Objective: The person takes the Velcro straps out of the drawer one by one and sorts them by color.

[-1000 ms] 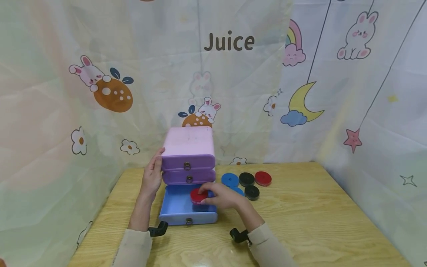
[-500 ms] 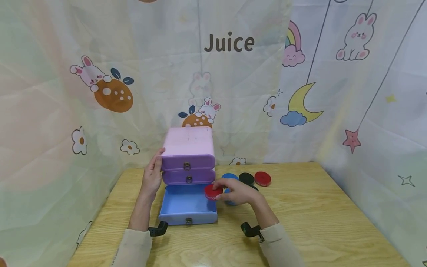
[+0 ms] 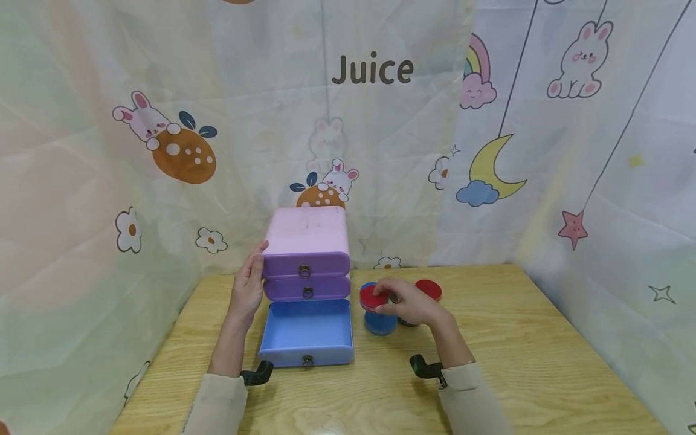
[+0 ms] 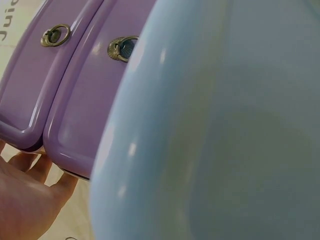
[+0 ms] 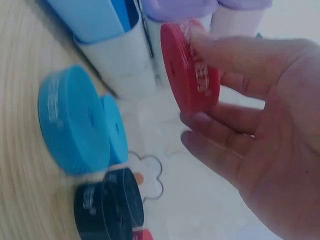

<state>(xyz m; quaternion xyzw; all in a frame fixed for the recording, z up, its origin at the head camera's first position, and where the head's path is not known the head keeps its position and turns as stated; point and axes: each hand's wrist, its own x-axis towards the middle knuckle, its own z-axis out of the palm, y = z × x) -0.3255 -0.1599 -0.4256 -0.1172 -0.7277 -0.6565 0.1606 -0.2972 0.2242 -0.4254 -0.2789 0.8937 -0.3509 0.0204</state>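
In the head view my left hand (image 3: 248, 287) rests on the left side of a small drawer cabinet (image 3: 307, 229) with a pink top. Its fingers lie along that side, by two purple drawers (image 3: 283, 290). The bottom blue drawer (image 3: 283, 355) stands pulled out, its blue inside showing. My right hand (image 3: 415, 302) pinches a red roll of tape (image 3: 372, 299) between thumb and fingers, to the right of the cabinet. In the right wrist view the roll (image 5: 202, 75) is off the table, white lettering on its edge. A blue roll (image 3: 380, 324) lies just below it.
A second blue roll (image 5: 116, 130) lies behind the first. Two black rolls (image 5: 92, 207) sit partly hidden behind my right hand, and another red roll (image 3: 431, 290) is beyond them. Printed cloth (image 3: 402, 151) hangs round the wooden table (image 3: 489, 362).
My right hand has carried the red roll out of the blue drawer and rightward, over to the rolls on the table. The left hand and the cabinet have kept still.
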